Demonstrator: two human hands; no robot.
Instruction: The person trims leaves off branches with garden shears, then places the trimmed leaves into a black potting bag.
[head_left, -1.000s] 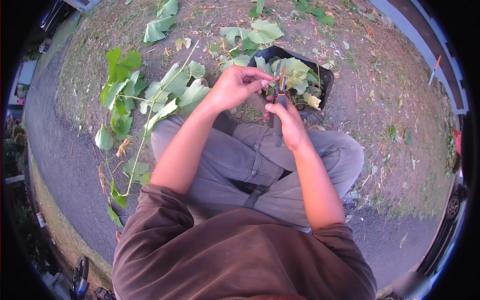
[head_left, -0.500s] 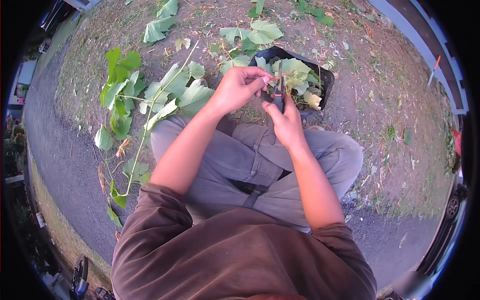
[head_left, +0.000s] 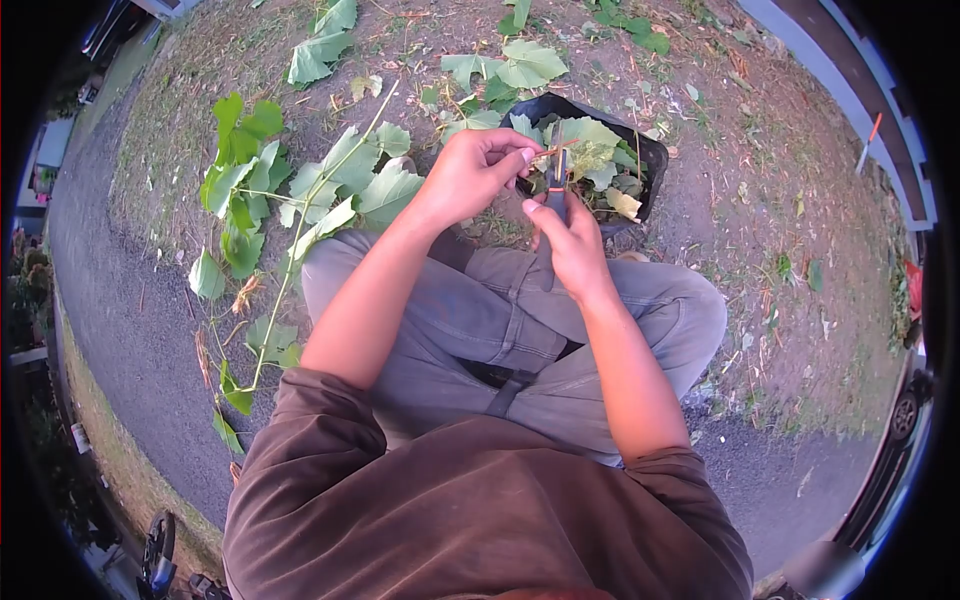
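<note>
Between the thumb and fingers of my left hand [head_left: 468,178] is a thin reddish-brown twig [head_left: 556,151], pointing right. My right hand [head_left: 578,248] is wrapped around a pair of dark pruning shears [head_left: 557,188] with an orange band. Their blades point away from me, with the tips right by the twig. Just beyond both hands stands a black plastic bag [head_left: 655,165], its mouth open and broad green leaves [head_left: 590,135] and a yellowed leaf [head_left: 624,202] inside.
A long leafy vine cutting [head_left: 320,185] lies on the ground to my left. More cut leaves [head_left: 530,65] are scattered past the bag. My crossed legs [head_left: 430,300] are under my forearms. Asphalt [head_left: 130,300] borders the dirt on the left.
The shears have dropped back slightly toward me, so their tips sit lower beside the twig. My left hand has barely moved and still pinches the twig.
</note>
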